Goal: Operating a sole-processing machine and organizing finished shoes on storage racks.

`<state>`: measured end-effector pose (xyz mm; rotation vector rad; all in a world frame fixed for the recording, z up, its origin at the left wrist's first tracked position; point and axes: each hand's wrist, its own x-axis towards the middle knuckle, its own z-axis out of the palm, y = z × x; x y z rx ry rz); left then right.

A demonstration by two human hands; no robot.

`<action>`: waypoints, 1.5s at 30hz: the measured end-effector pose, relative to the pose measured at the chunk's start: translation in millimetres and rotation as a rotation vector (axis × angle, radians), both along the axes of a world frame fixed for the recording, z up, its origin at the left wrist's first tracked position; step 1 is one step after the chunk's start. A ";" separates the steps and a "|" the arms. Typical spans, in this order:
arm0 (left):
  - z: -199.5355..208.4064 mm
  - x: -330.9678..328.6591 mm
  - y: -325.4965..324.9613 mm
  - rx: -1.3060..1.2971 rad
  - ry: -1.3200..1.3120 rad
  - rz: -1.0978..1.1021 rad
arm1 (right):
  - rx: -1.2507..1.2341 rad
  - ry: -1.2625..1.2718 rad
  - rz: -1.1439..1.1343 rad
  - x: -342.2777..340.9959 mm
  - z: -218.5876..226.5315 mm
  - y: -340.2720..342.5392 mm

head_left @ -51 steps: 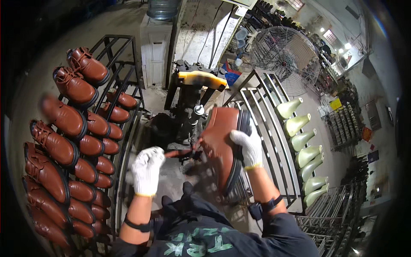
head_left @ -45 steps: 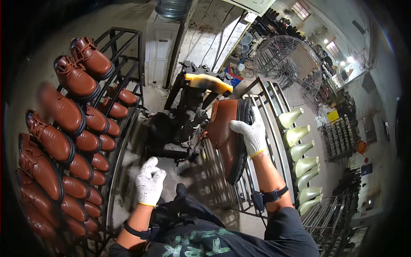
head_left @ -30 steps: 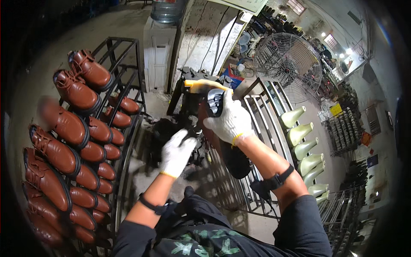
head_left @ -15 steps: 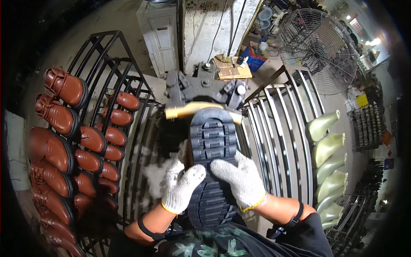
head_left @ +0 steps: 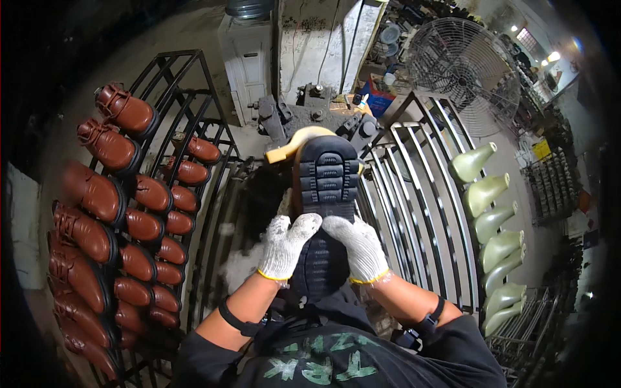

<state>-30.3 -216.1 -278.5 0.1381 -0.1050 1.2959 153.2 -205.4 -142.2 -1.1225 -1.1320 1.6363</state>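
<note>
Between my two white-gloved hands is a shoe (head_left: pixel 329 178), its black ridged sole turned up toward me. My left hand (head_left: pixel 284 246) grips its left side, thumb laid on the sole's middle. Opposite it, my right hand (head_left: pixel 359 249) grips the right edge, its thumb also on the sole. The fingers of both hands go under the shoe and are mostly hidden. A reddish-brown strip of the upper shows along the left side. The sole's far end overlaps a curved yellow bar (head_left: pixel 303 141) on a dark metal machine (head_left: pixel 314 116); whether they touch, I cannot tell.
At left, a black rack (head_left: pixel 206 71) carries several rows of reddish-brown shoes (head_left: pixel 103 194). Another metal rack (head_left: pixel 414 187) at right has pale green shoe lasts (head_left: pixel 488 194) along its side. Behind stand a white cabinet (head_left: pixel 246 61), a pillar (head_left: pixel 317 45) and a large caged fan (head_left: pixel 462 74).
The shoe has tilted, and its far end has gone farther from me toward the machine. Both hands have moved slightly farther out and keep their grip. The view has shifted a little.
</note>
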 end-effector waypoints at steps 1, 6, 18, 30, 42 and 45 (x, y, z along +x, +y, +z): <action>-2.6 0.0 -2.5 0.199 0.686 0.058 | 0.154 -0.193 0.008 3.4 -11.6 -4.4; 13.3 14.3 -5.0 0.158 1.386 0.091 | 0.527 -0.419 -0.159 2.5 -69.9 -12.0; 45.7 31.7 -39.5 0.568 2.436 0.864 | 0.588 -0.899 -0.284 -19.5 -59.9 -29.1; 89.3 67.4 -46.0 -0.157 1.625 0.489 | 0.513 -1.609 0.297 -81.6 134.8 100.7; 16.8 87.6 -62.7 0.385 2.302 1.252 | 0.739 -1.288 -0.108 -59.6 105.5 68.1; 96.3 101.7 -71.4 0.068 1.784 0.538 | 0.692 -1.459 0.072 -45.9 98.2 107.0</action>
